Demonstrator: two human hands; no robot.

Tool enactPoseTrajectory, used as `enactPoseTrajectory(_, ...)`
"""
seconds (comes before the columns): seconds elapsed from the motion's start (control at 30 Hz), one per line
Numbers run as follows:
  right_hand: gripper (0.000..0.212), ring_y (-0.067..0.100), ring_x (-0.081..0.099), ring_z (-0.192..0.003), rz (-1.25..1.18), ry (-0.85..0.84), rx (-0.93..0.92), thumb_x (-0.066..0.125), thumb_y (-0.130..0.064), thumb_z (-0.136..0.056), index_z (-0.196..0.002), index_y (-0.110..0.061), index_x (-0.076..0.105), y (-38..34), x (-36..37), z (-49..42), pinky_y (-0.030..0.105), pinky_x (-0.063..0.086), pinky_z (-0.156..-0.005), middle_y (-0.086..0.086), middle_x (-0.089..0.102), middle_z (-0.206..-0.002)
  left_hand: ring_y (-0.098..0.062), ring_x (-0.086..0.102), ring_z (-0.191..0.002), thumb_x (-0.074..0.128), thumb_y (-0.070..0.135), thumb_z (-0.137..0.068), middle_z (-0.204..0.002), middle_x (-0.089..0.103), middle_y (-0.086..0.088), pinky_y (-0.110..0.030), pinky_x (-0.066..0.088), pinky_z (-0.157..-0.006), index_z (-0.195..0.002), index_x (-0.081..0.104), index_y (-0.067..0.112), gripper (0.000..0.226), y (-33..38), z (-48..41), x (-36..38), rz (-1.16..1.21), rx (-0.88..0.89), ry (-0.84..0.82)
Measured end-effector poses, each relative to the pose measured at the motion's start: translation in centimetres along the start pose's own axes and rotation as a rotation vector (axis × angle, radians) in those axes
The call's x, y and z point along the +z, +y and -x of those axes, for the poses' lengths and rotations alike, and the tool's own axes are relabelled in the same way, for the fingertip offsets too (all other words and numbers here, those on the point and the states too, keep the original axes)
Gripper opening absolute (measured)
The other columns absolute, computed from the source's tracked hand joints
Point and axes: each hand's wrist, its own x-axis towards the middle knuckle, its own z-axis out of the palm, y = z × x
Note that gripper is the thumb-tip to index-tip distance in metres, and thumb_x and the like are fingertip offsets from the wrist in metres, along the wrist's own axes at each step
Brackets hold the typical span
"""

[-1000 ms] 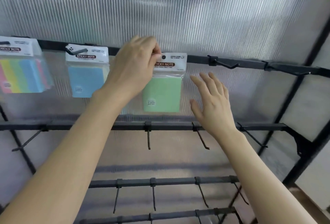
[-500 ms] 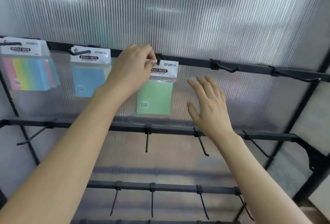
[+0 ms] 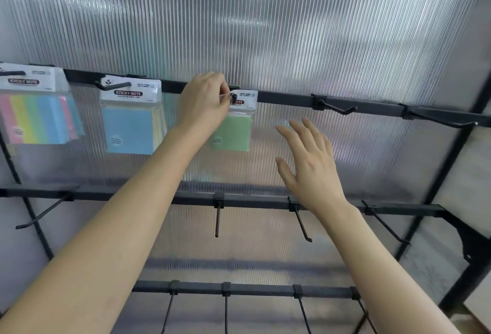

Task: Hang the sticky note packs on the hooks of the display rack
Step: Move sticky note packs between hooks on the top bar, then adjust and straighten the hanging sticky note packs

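The left hand [image 3: 204, 102] is pinching the header card of the green sticky note pack [image 3: 233, 134] between thumb and fingertips, holding it at the third hook [image 3: 233, 98] on the top rail [image 3: 287, 99] of the display rack. The right hand [image 3: 310, 163] is hovering spread and holding nothing, just beside the pack on its right and not touching it. The hook's dark tip is showing through the header, so the pack seems to be threading on. Two other packs, a blue one [image 3: 130, 126] and a striped multicolour one [image 3: 34, 118], are hanging to the left. Further hooks [image 3: 337, 107] to the right are standing bare.

To finish this well, I judge the left hand should be keeping the card square to the hook and sliding it fully back toward the rail before letting go, so the thin card is not tearing or slipping off the upturned tip.

Compared with a second ago, the header's hole is no longer sitting in front of the hook; the pack is now lying farther back and partly behind the left hand. The right hand is waiting much as before.
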Motion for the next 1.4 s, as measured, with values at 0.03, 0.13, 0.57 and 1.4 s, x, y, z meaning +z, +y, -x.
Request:
enactPoseTrajectory(0.03, 0.048, 0.036, 0.036, -0.13, 0.002, 0.006, -0.002, 0.043, -0.027, -0.085, -0.129, -0.009, 0.049, 0.1, 0.0, -0.1, 0.051, 0.032, -0.103, 0.017, 0.05, -0.133, -0.012, 0.042, -0.083, 0.059, 0.016, -0.088, -0.085, 0.052, 0.002, -0.022, 0.025, -0.066, -0.079, 0.05, 0.014, 0.012, 0.0, 0.0, 0.1, 0.004, -0.002, 0.018)
enactPoseTrajectory(0.13, 0.048, 0.036, 0.036, -0.13, -0.004, 0.007, 0.003, 0.045, -0.026, -0.084, -0.129, -0.009, 0.049, 0.1, 0.1, -0.2, 0.05, 0.031, -0.104, 0.016, 0.05, -0.133, -0.017, 0.047, -0.084, 0.061, 0.013, -0.085, -0.086, 0.051, 0.0, -0.023, 0.028, -0.068, -0.083, 0.05, 0.012, 0.012, 0.1, 0.3, 0.5, 0.027, 0.017, 0.072)
enactPoseTrajectory(0.57, 0.053, 0.036, 0.037, -0.132, -0.118, -0.137, -0.074, 0.054, -0.024, -0.083, -0.133, -0.01, 0.046, -3.3, 2.8, 3.2, 0.046, 0.018, -0.109, 0.016, 0.048, -0.137, -0.028, 0.031, -0.132, 0.057, 0.018, -0.087, -0.143, 0.036, -0.011, -0.041, 0.022, -0.108, -0.135, 0.04, 0.009, 0.051, -0.9, 10.5, -0.5, -0.172, 0.025, -0.079)
enactPoseTrajectory(1.4, 0.06, 0.038, 0.02, -0.139, -0.629, -0.521, -0.348, 0.053, -0.023, -0.085, -0.142, -0.011, 0.037, -27.5, 7.2, 13.5, 0.048, 0.014, -0.11, 0.02, 0.029, -0.149, -0.033, 0.037, -0.13, 0.062, 0.014, -0.084, -0.14, 0.041, -0.016, -0.047, 0.029, -0.105, -0.132, 0.046, 0.007, 0.051, -12.1, 37.0, -16.2, -0.429, -0.51, -0.338)
